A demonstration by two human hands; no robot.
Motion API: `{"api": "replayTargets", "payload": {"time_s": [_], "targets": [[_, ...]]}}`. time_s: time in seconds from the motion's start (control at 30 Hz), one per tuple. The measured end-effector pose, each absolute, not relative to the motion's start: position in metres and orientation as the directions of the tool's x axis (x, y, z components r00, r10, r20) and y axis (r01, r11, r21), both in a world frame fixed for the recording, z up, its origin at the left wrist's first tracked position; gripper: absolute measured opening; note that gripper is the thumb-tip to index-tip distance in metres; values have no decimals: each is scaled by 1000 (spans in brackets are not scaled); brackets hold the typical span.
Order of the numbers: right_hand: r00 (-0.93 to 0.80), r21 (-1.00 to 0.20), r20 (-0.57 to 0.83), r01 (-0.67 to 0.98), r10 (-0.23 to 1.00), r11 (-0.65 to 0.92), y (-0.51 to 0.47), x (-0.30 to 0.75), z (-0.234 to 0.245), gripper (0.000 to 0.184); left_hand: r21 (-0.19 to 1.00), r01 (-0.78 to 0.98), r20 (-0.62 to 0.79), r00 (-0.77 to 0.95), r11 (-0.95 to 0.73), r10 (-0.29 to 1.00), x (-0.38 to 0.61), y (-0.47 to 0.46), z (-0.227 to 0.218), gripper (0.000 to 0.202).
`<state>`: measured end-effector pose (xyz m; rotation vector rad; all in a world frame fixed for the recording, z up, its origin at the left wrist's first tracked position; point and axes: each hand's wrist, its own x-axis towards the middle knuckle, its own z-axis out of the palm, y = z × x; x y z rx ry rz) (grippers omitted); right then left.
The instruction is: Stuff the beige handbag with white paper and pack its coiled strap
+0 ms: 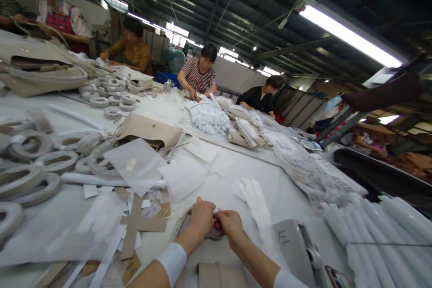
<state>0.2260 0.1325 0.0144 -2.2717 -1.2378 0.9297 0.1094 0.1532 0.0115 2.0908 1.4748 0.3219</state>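
My left hand (202, 216) and my right hand (230, 223) meet just above the table. Both are closed, fingertips pinching at the edge of a coiled strap (182, 225). The coil is mostly covered by the hands, so the exact spot they grip is hard to see. Close below lies a folded beige piece (221, 275). Right of the hands is a bundle of white paper strips (258, 209). Beige scrap strips (135, 222) lie crossed on the left, near loose sheets of white paper (184, 175).
Many coiled straps (57, 162) and a beige bag (148, 130) cover the left side. At right stand a grey device (295, 245), a phone (338, 276) and white wrapped rolls (381, 229). A white bundle (209, 117) lies across the table, where several people work.
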Motion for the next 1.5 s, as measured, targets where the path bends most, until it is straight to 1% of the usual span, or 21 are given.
{"api": "replayTargets", "payload": {"time_s": [0.03,0.07,0.17,0.2,0.27,0.4,0.5,0.7,0.87,1.13,1.33,1.5], "targets": [[403,-606,-361,584,841,-540,132,226,14,13,565,789,-116,364,-240,924,109,153,12,22],[418,-601,-357,582,836,-548,132,225,14,15,566,789,-113,361,-238,926,109,153,12,23],[452,-579,-351,583,820,-570,134,224,15,36,573,783,-106,364,-242,925,109,152,12,23],[457,-569,-350,590,817,-574,135,224,15,39,576,781,-106,367,-243,924,109,153,12,23],[452,-547,-340,619,825,-564,137,225,16,38,581,777,-108,370,-243,923,108,154,13,21],[389,-509,-294,709,873,-488,139,228,18,22,587,771,-116,382,-246,917,106,155,14,23],[322,-479,-259,775,910,-411,139,230,19,15,582,773,-125,391,-251,912,104,154,17,24],[206,-388,-164,886,965,-255,138,233,23,12,575,774,-134,408,-264,903,101,152,25,27],[171,-324,-141,923,975,-209,133,230,26,17,575,773,-127,409,-269,904,99,150,28,28],[153,-268,-152,945,976,-190,134,229,23,40,568,767,-107,428,-299,897,99,152,24,27],[115,-197,-186,969,976,-152,129,226,29,47,566,758,-92,448,-324,889,94,152,26,27],[102,-153,-194,979,976,-133,124,222,25,49,543,782,-150,448,-305,881,99,160,33,26]]}}
